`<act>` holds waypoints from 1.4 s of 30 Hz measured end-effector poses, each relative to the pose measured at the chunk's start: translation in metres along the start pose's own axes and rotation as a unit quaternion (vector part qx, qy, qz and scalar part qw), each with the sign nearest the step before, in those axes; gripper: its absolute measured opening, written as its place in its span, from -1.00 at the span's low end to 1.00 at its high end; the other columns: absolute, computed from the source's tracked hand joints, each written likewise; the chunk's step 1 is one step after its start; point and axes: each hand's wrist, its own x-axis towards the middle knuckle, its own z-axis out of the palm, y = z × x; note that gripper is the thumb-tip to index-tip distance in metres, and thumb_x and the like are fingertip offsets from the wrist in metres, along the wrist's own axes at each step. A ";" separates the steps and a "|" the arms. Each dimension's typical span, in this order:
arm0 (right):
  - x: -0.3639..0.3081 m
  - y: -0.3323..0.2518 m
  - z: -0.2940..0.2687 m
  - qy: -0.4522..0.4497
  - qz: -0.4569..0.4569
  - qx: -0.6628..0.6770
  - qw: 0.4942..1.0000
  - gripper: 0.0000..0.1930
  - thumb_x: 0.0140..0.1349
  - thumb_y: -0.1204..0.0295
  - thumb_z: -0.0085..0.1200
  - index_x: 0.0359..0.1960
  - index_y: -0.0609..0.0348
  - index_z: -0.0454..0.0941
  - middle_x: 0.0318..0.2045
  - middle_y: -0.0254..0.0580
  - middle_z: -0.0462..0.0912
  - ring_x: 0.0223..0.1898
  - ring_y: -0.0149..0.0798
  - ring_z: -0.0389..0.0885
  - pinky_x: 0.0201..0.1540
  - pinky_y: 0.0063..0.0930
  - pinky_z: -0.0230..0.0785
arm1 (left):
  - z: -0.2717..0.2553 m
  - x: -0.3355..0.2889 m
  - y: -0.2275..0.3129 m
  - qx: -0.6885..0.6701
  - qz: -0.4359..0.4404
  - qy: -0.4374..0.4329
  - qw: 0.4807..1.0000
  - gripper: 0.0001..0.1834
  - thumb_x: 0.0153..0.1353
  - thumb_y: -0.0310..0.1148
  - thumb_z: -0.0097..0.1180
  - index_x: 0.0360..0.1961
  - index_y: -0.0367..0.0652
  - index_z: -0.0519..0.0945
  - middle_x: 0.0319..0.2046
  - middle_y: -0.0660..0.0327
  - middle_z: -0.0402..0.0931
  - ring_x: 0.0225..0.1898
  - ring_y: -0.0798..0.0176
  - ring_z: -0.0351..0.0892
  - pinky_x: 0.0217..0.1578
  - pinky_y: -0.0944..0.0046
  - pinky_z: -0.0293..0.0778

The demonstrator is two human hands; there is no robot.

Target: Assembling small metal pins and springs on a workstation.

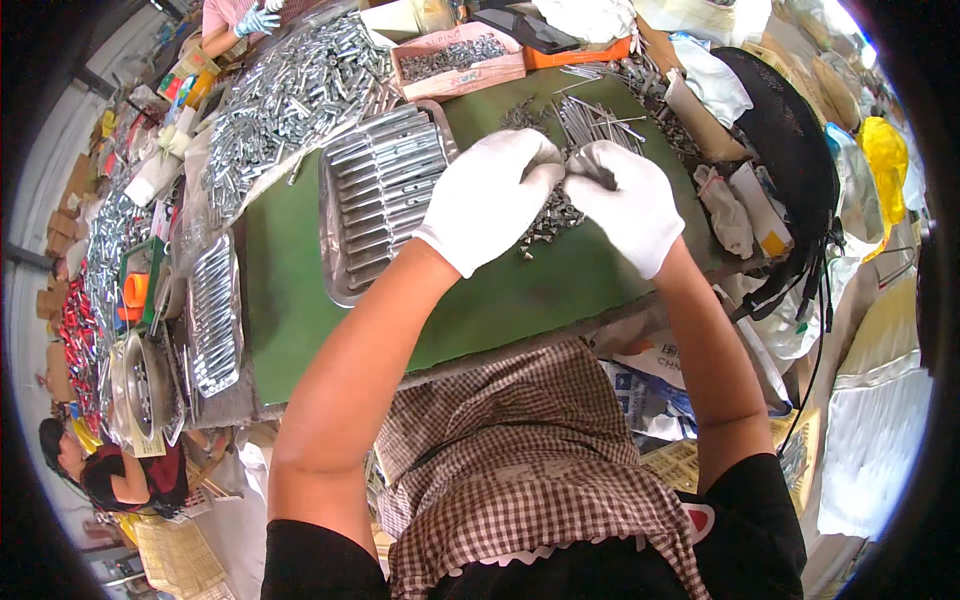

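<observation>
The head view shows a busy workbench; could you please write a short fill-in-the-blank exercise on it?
1. The glove on the left hand is coloured ____.
2. The metal tray lies to the ____ of the right hand.
3. The work surface under the metal tray is coloured ____.
4. The open box of small metal parts beyond the hands is coloured ____.

Missing words: white; left; green; pink.

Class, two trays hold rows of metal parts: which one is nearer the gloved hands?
The larger tray, on the green work surface, closest to the left hand; the smaller tray lies farther left, beyond the green edge.
</observation>
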 end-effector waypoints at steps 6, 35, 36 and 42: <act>-0.021 0.014 0.009 0.012 -0.052 -0.175 0.983 -0.84 0.15 0.33 0.13 -0.43 0.15 0.49 -0.43 -0.06 0.59 -0.34 0.04 0.60 -0.25 -0.14 0.43 | 0.020 -0.013 -0.014 0.065 0.000 -0.026 0.998 -0.84 0.21 -0.32 0.13 -0.31 -0.18 0.60 -0.40 0.01 0.56 -0.23 -0.06 0.58 -0.15 0.02 0.47; 0.137 -0.003 0.054 -0.329 -0.203 -0.432 0.815 -0.67 0.16 0.35 0.11 -0.02 0.01 0.61 -0.07 -0.06 0.63 -0.01 0.03 0.60 0.06 -0.18 0.46 | -0.062 -0.087 -0.025 0.158 -0.090 0.082 0.980 -0.90 0.20 -0.42 0.16 -0.30 -0.18 0.66 -0.36 0.07 0.61 -0.29 0.00 0.60 -0.21 0.14 0.49; 0.134 -0.005 0.054 -0.306 -0.217 -0.419 0.827 -0.72 0.17 0.32 0.10 -0.08 0.03 0.61 -0.10 -0.03 0.64 -0.04 0.03 0.61 0.03 -0.16 0.46 | -0.061 -0.085 -0.024 0.161 -0.088 0.082 0.980 -0.90 0.19 -0.42 0.16 -0.30 -0.18 0.65 -0.36 0.08 0.61 -0.28 0.00 0.60 -0.21 0.14 0.49; 0.079 -0.013 0.014 -0.233 -0.102 -0.113 0.960 -0.74 0.12 0.27 0.13 -0.21 0.11 0.57 -0.30 -0.07 0.65 -0.25 -0.11 0.61 -0.12 -0.28 0.44 | -0.029 -0.070 -0.002 0.207 -0.012 0.131 0.969 -0.76 0.12 -0.40 0.22 -0.15 -0.11 0.64 -0.19 0.16 0.62 -0.16 0.06 0.60 -0.11 0.14 0.51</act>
